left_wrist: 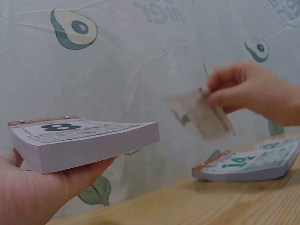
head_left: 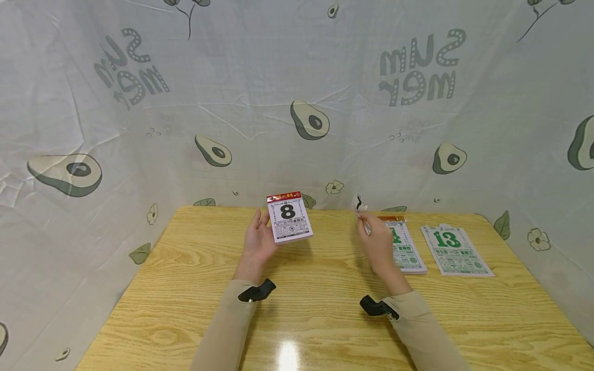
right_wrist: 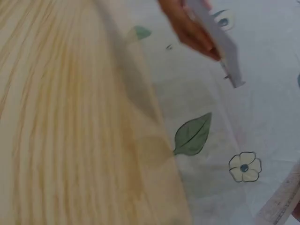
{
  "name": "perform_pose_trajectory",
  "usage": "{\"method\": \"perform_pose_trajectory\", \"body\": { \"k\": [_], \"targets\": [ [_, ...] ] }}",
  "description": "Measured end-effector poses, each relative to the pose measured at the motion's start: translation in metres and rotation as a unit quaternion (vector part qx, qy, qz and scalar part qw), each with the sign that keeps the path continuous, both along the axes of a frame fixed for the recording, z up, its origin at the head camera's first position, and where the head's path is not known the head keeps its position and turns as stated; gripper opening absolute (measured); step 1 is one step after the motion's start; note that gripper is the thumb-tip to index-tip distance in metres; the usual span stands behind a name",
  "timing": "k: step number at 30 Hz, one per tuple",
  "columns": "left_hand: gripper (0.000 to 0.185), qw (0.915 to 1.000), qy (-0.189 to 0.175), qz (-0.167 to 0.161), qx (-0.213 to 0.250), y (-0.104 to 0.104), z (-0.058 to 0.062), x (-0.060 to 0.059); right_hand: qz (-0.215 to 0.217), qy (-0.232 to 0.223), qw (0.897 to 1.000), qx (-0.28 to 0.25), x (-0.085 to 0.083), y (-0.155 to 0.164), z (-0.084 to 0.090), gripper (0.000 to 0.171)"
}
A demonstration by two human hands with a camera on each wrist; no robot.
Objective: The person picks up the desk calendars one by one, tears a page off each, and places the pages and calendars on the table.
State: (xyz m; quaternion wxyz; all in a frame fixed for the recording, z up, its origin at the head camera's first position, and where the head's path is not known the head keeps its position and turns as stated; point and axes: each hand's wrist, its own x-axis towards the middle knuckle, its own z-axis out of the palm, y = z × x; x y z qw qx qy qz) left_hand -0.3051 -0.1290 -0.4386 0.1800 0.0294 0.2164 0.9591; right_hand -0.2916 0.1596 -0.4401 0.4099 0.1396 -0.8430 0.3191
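Observation:
My left hand (head_left: 261, 241) holds up a tear-off calendar (head_left: 292, 221) with a red header and a black 8 on its top page. In the left wrist view the fingers lie under the thick block of the calendar (left_wrist: 93, 143), which is raised above the table. My right hand (head_left: 377, 242) pinches a loose, bent calendar page (head_left: 359, 203) between thumb and fingers. That page (left_wrist: 201, 115) is blurred in the left wrist view, and part of it (right_wrist: 280, 201) shows at the right wrist view's lower right corner.
A second tear-off calendar (head_left: 408, 252) with green print lies on the wooden table (head_left: 315, 299), partly hidden behind my right hand. To its right lies a sheet with a green 13 (head_left: 457, 252). A patterned cloth (head_left: 260, 123) hangs behind the table.

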Motion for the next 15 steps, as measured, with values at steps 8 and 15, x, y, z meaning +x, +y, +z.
{"method": "perform_pose_trajectory", "body": {
  "k": [8, 15],
  "targets": [
    [0.061, 1.0000, -0.002, 0.004, -0.004, 0.000, -0.002, -0.001, 0.007, -0.121, 0.975, 0.188, -0.001, -0.007, -0.021, 0.009],
    [0.065, 0.9999, -0.010, 0.008, -0.008, -0.001, -0.003, -0.002, 0.056, -0.283, 0.921, 0.262, 0.000, -0.016, -0.030, 0.012]
  ]
}}
